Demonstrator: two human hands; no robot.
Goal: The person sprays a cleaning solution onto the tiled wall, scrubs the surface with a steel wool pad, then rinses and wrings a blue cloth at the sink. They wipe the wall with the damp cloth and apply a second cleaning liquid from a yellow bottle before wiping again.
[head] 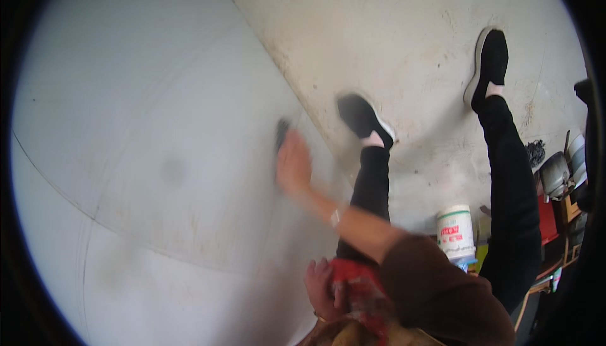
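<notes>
My right hand (294,161) reaches across to a pale wall (156,109), its fingers closed around a dark object (282,130). Motion blurs both; the object could be a brush or a scrubbing pad, and the palm hides most of it. Closer to my body, my left hand (323,284) has its fingers partly bent against a shiny red piece of plastic or cloth (357,282). From here I cannot tell whether it grips that material or only rests on it.
Scuffed pale floor (416,29) meets the wall along a slanting edge. A white plastic bucket (456,232) with red print stands beside my leg. Farther right are a black tangled scourer-like bundle (535,153), a metal pot (554,174) and a red object (548,218) among wooden furniture.
</notes>
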